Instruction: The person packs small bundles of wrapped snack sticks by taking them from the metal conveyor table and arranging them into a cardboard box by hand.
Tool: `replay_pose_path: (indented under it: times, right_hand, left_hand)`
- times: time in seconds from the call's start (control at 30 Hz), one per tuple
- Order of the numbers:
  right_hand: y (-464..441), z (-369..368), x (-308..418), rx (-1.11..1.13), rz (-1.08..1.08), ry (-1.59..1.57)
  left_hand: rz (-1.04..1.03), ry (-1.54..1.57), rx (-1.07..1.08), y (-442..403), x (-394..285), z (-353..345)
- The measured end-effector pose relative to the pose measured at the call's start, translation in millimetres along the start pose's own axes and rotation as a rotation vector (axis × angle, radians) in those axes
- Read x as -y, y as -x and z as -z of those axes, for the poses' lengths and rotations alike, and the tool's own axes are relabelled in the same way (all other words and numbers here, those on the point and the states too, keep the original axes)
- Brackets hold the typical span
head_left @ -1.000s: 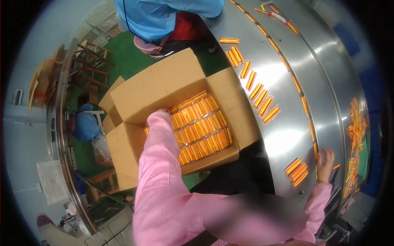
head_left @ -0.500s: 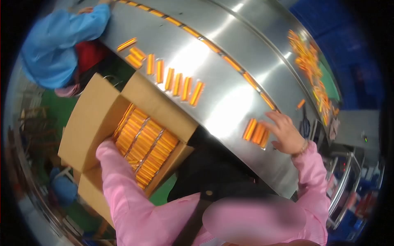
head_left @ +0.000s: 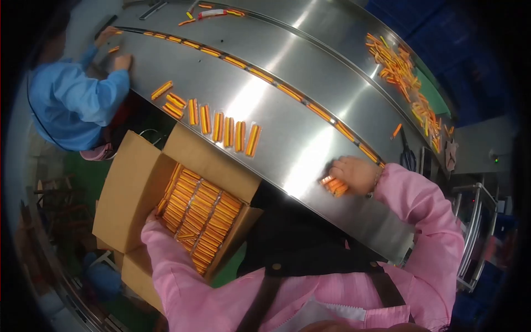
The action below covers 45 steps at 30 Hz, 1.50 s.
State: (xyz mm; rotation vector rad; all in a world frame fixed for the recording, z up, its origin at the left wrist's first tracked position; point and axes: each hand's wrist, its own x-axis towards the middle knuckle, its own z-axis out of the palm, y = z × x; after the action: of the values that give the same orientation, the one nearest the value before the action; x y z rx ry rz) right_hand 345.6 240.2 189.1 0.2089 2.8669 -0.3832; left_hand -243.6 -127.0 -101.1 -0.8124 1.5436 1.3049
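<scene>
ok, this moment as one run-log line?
left hand: in carton, beside packed rows | right hand: over small orange pack cluster on steel table | co-worker: hands at table

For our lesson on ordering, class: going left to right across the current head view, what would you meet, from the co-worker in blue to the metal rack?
Co-worker in blue → left hand → rightmost packet of the near-edge row → right hand → dark tool → metal rack.

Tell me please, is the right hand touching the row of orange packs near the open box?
Apart. The head view shows a wide stretch of bare, shiny table between the right hand and the nearest pack of that row.
</scene>
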Motion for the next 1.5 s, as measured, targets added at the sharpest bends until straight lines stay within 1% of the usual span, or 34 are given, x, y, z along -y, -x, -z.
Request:
replay_pose_path:
  times: [0.03, 0.07, 0.13, 0.17, 0.2, 0.27, 0.3, 0.33, 0.37, 0.4, 0.43, 0.47, 0.5, 0.53, 0.57, 0.6, 0.63, 0.7, 0.73, 0.77, 0.8, 0.83, 0.87, 0.9, 0.93, 1.0, 1.07, 1.13, 1.2, 1.33, 1.4, 1.43, 1.47, 1.5]
  right_hand:
    - [0.1, 4.5, 6.4, 0.043, -0.090, -0.136]
    - [2.6, 3.5, 13.7, 0.034, -0.079, -0.135]
    - [10.9, -5.9, 27.9, 0.028, -0.296, -0.112]
    - [15.0, -14.1, 33.0, -0.067, -0.355, -0.131]
    - [18.0, -18.1, 36.7, -0.076, -0.344, -0.131]
    - [24.3, -24.4, 40.2, -0.205, -0.465, -0.150]
    - [30.2, -30.1, 40.2, -0.209, -0.453, -0.150]
    - [37.5, -36.3, 41.6, -0.269, -0.574, -0.262]
    - [38.9, -39.0, 42.2, -0.321, -0.659, -0.376]
    - [40.3, -38.6, 47.1, -0.318, -0.613, -0.378]
    - [46.9, -38.5, 54.0, -0.427, -0.652, -0.456]
    - [51.0, -39.8, 57.0, -0.534, -0.689, -0.537]
    - [50.4, -45.9, 55.7, -0.616, -0.661, -0.711]
    - [45.5, -46.5, 58.7, -0.609, -0.637, -0.714]
    - [39.2, -45.3, 62.9, -0.661, -0.591, -0.764]
    - [31.9, -43.6, 68.3, -0.711, -0.545, -0.815]
    - [23.9, -38.1, 75.7, -0.696, -0.514, -0.818]
    - [8.7, -20.0, 96.1, -0.738, -0.453, -0.754]
    - [2.1, -11.5, 107.5, -0.722, -0.424, -0.762]
    - [-4.6, -1.6, 119.1, -0.704, -0.384, -0.727]
    - [-9.4, 7.9, 130.1, -0.687, -0.344, -0.692]
    - [-12.6, 16.2, 138.5, -0.636, -0.274, -0.476]
    - [-11.5, 15.1, 145.4, -0.628, -0.262, -0.475]
    - [-9.1, 12.9, 148.7, -0.625, -0.246, -0.357]
    - [-6.3, 10.0, 149.4, -0.622, -0.229, -0.240]
    - [-0.3, 4.5, 146.5, -0.615, -0.212, -0.193]
    - [2.1, 3.1, 142.9, -0.512, -0.255, -0.086]
    - [2.3, -5.8, 141.5, -0.507, -0.272, -0.075]
    - [0.8, -17.3, 137.0, -0.501, -0.291, -0.068]
    - [-5.0, -33.7, 120.6, -0.510, -0.244, -0.013]
    - [-10.8, -34.8, 116.8, -0.523, -0.211, 0.009]
    - [-14.0, -33.4, 115.6, -0.442, -0.306, -0.030]
    - [-16.9, -32.0, 113.5, -0.360, -0.400, -0.070]
    - [-18.8, -30.6, 110.5, -0.359, -0.400, -0.071]
  left_hand:
    - [-0.017, 0.008, 0.002, 9.1, -0.7, -3.1]
    - [-0.092, 0.073, 0.030, 15.3, 4.8, -1.2]
    - [-0.243, 0.202, 0.085, 13.7, 16.0, 5.2]
    - [-0.257, 0.162, -0.104, -51.9, 7.4, 33.6]
    - [-0.269, 0.169, -0.108, -43.3, 3.5, 37.9]
    - [-0.378, 0.110, -0.236, -5.7, 4.2, 30.6]
    - [-0.443, 0.127, -0.269, 36.2, 12.7, 15.2]
    - [-0.449, 0.136, -0.275, 62.0, 14.5, 7.6]
    - [-0.541, 0.190, -0.295, 88.3, 19.4, 19.6]
    - [-0.634, 0.242, -0.316, 105.6, 22.2, 35.4]
    - [-0.724, 0.146, -0.265, 116.8, 23.1, 41.7]
    - [-0.798, 0.139, -0.197, 132.4, 28.9, 36.4]
    - [-0.871, 0.130, -0.128, 158.1, 38.5, 20.9]
    - [-0.899, 0.058, 0.000, 183.0, 47.9, 7.9]
    - [-0.923, -0.022, 0.047, 218.6, 63.0, -16.8]
    - [-0.937, -0.146, 0.183, 255.2, 79.6, -43.1]
    - [-0.893, -0.274, 0.267, 280.9, 97.7, -73.8]
    - [-0.767, -0.433, 0.575, 300.6, 141.1, -144.2]
    - [-0.714, -0.628, 0.655, 329.4, 157.6, -178.3]
    - [-0.752, -0.591, 0.837, 330.1, 185.4, -208.3]
    - [-0.797, -0.661, 0.903, 323.5, 210.7, -231.3]
    - [-0.743, -0.699, 0.940, 346.0, 222.8, -241.7]
    - [-0.871, -0.893, 0.867, 365.3, 228.7, -249.4]
    - [-0.751, -0.774, 0.930, 359.6, 245.0, -260.9]
    - [-0.719, -0.737, 0.964, 356.6, 252.8, -265.8]
    - [-0.556, -0.538, 1.085, 335.2, 269.5, -272.7]
    - [-0.549, -0.447, 1.073, 323.5, 277.9, -275.7]
    - [-0.536, -0.378, 1.075, 319.3, 279.5, -276.2]
    - [-0.583, -0.561, 1.072, 323.3, 275.9, -273.1]
    - [-0.633, -0.704, 1.066, 325.6, 263.8, -265.8]
    - [-1.556, -0.987, 0.720, 320.4, 237.9, -242.7]
    - [-1.595, -0.865, 0.676, 311.9, 211.6, -230.3]
    - [-1.169, -0.767, 0.641, 315.6, 174.2, -207.8]
    - [-0.750, -0.656, 0.588, 319.3, 135.1, -182.5]
